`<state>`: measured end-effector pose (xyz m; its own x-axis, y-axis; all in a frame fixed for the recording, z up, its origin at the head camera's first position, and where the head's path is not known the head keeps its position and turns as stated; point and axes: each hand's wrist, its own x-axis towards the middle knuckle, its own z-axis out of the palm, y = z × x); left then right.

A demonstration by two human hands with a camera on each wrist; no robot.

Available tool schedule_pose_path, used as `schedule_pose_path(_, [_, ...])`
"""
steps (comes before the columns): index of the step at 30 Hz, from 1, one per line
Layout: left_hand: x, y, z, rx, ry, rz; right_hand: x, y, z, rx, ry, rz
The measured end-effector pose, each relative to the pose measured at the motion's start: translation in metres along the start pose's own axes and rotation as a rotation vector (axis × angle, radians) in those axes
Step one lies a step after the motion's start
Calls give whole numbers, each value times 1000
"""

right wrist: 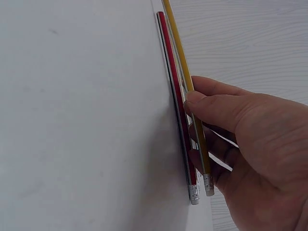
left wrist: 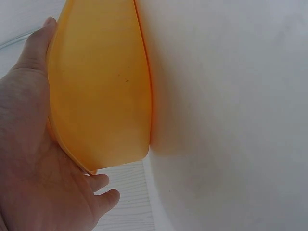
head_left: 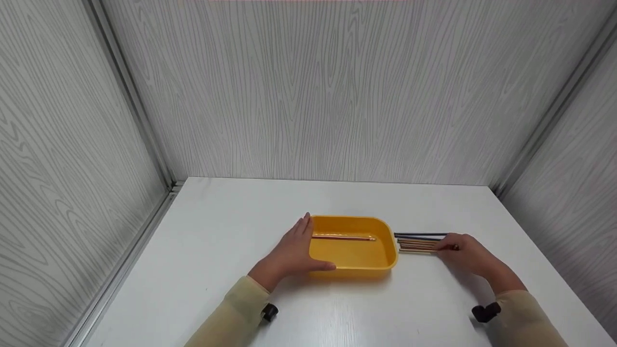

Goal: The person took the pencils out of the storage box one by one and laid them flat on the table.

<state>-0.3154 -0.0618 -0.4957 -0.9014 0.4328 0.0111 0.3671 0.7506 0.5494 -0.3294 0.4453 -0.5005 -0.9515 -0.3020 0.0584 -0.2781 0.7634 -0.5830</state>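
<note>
The right hand (head_left: 465, 253) pinches a light, stiff pencil (right wrist: 185, 91) near its eraser end, while the left hand (head_left: 291, 250) lies flat against the tray (head_left: 354, 255).

Two arms in pale yellow sleeves reach in from the bottom edge of the head view. The left hand (head_left: 294, 250), just left of centre, lies open, fingers straight, thumb spread. The right hand (head_left: 465, 253), right of centre, curls its fingers, apparently pinching with the thumb.
</note>
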Motion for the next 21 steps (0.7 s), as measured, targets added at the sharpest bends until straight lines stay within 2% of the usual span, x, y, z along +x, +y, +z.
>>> schedule_pose_path(11, [-1, 1, -1, 9, 2, 3, 1, 5, 4, -19, 45, 10])
schedule_pose_path(21, [-1, 0, -1, 7, 2, 4, 0, 3, 6, -37, 42, 39])
